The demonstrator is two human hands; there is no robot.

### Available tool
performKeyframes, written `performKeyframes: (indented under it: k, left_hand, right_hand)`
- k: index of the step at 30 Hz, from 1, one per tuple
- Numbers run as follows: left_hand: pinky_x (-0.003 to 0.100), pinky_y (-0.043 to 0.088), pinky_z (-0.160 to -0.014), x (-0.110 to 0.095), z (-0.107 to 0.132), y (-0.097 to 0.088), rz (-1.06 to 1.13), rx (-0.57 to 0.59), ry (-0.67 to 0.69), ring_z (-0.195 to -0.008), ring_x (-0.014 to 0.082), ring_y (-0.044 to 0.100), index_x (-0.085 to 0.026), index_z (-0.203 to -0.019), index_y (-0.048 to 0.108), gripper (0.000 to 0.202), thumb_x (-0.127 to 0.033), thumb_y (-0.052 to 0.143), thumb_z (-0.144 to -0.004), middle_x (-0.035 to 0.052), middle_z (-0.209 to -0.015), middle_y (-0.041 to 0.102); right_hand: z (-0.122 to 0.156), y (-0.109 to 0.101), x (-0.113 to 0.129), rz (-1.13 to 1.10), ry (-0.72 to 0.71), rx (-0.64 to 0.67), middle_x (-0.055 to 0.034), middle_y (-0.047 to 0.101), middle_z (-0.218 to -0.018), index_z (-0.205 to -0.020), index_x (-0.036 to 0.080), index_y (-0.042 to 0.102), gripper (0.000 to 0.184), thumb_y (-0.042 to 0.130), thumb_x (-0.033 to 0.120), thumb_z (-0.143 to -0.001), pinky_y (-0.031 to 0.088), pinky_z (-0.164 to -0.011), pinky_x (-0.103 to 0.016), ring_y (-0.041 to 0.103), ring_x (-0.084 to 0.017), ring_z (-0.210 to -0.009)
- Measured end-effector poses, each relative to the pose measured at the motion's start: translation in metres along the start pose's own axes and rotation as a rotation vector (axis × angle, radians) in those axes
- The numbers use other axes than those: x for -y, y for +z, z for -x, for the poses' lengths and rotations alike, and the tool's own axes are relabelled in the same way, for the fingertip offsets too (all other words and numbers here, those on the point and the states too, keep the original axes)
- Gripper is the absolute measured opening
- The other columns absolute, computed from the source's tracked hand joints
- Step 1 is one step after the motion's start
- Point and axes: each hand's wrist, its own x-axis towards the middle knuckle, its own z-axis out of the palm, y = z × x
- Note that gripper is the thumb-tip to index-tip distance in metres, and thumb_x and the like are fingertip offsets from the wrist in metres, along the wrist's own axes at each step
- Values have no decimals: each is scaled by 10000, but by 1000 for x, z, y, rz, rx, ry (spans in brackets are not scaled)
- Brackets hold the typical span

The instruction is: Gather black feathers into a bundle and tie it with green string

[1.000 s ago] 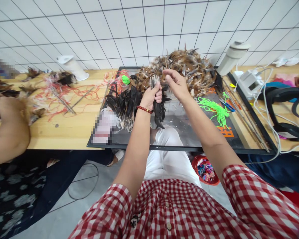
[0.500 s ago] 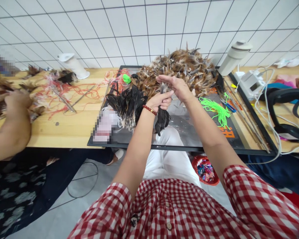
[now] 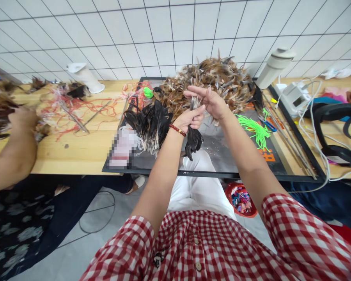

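In my left hand (image 3: pixel 193 118) is a bunch of black feathers (image 3: pixel 194 142), gripped with the pale quill ends up and the dark tips hanging below. Just above the quills, my right hand (image 3: pixel 212 102) is open, its fingers stretched out to the left; whether it touches the quill ends I cannot tell. A pile of black feathers (image 3: pixel 149 125) lies to the left of my left wrist. Behind both hands spreads a large heap of brown feathers (image 3: pixel 219 78). Bright green cords (image 3: pixel 256 130) lie to the right, beside my right forearm.
A dark mat (image 3: pixel 216 144) with a black frame covers the table before me. White bottle (image 3: pixel 276 68), charger box (image 3: pixel 295 97) and cables stand right. A co-worker's arm (image 3: pixel 20 136), red threads (image 3: pixel 99 111) and a white spool (image 3: pixel 86 78) are left. A red basket (image 3: pixel 241 200) sits below.
My left hand and its feather bunch have shifted slightly right. My right hand has turned a little, its fingers more spread above the quills. The co-worker's hand has moved slightly.
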Motion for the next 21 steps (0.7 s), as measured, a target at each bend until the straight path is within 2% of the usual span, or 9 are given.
performKeyframes:
  k: [3, 6, 9, 12, 16, 19, 21]
  left_hand:
    - [106, 116, -336, 0, 1, -1, -8, 5, 5, -303, -17, 227, -183, -637, 358, 524, -254, 825, -863, -140, -493, 252]
    - [98, 107, -348, 0, 2, -4, -13, 3, 31, -310, -19, 227, -185, -668, 377, 504, -170, 864, -796, -149, -506, 252]
    - [98, 113, -346, 1, 2, -7, -37, 31, 34, -311, -20, 219, -187, -655, 357, 517, -130, 856, -778, -148, -504, 255]
    - [103, 133, -338, 2, 0, -9, -81, 105, -2, -311, -13, 226, -184, -624, 352, 509, -144, 820, -819, -135, -488, 270]
    - [102, 180, -342, 3, -1, -2, -55, 134, 2, -323, -5, 265, -174, -625, 381, 489, -253, 782, -894, -115, -495, 310]
    - [116, 265, -359, 1, -4, 2, -5, 110, 16, -355, 13, 350, -165, -690, 480, 449, -451, 700, -958, -89, -538, 395]
    - [124, 298, -373, 0, -6, 2, 15, 72, 40, -370, 23, 385, -163, -759, 536, 435, -520, 624, -992, -83, -556, 424]
  right_hand:
    - [0, -2, -1, -73, 0, 1, -93, 747, -1327, -1280, 239, 705, 804, 618, 875, -796, 507, -1144, -425, 656, -260, -1309]
    - [0, -9, -5, -100, 62, -4, -64, 786, -1125, -1205, 214, 728, 697, 781, 746, -758, 584, -919, -317, 725, -200, -1065]
    - [1, -14, -8, -154, 152, 135, -28, 759, -870, -1090, 151, 745, 668, 901, 647, -670, 533, -657, -230, 679, -129, -750]
    - [1, -11, -8, -237, 160, 198, 3, 710, -748, -984, 122, 735, 638, 951, 599, -619, 460, -552, -193, 592, -80, -609]
    - [0, -9, -8, -246, 136, 79, 47, 612, -608, -776, 142, 667, 554, 983, 555, -584, 408, -495, -170, 501, -51, -524]
    - [-1, -16, -11, -220, 159, -13, 65, 572, -577, -746, 167, 636, 541, 987, 542, -574, 367, -445, -173, 446, -47, -477]
    - [-2, -19, -15, -216, 155, -65, 65, 577, -586, -745, 175, 627, 523, 981, 529, -594, 379, -453, -174, 446, -48, -478]
